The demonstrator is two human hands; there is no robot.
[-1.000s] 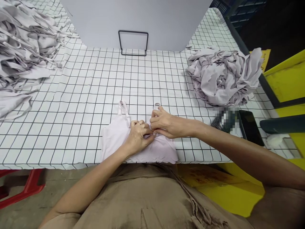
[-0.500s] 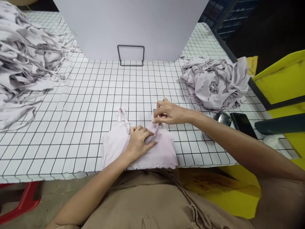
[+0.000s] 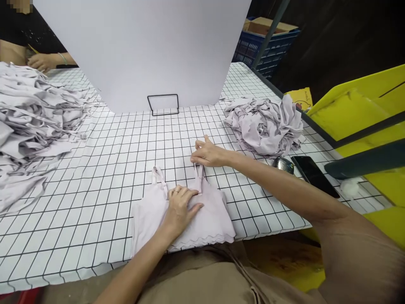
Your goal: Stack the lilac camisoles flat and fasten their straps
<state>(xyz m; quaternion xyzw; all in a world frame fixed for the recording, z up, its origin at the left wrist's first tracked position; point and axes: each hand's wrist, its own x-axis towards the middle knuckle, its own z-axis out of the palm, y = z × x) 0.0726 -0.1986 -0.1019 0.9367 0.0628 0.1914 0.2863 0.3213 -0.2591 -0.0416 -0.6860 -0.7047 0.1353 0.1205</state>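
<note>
A pale pink strappy top (image 3: 213, 221), with a scalloped hem, lies at the table's front edge. Pressed on its middle is my left hand (image 3: 180, 207), fingers flat and thumb spread, near the base of the right shoulder strap (image 3: 200, 179). My right hand (image 3: 209, 154) pinches the upper end of that strap and holds it stretched away from my body. The fingers partly cover the strap's tip. To the left, the other shoulder strap (image 3: 160, 177) rests in a loop on the table.
Grey-lilac garments form a large heap (image 3: 38, 122) at left and a bundle (image 3: 264, 124) at right. A white board (image 3: 142, 55) stands behind on a wire foot (image 3: 164, 114). A phone (image 3: 314, 175) lies at right. Another person's hand (image 3: 42, 62) is at far left.
My right hand has drawn the strap out straighter, away from my left hand. My left hand stays on the top. The camera view has tilted up, bringing another person's hand into view.
</note>
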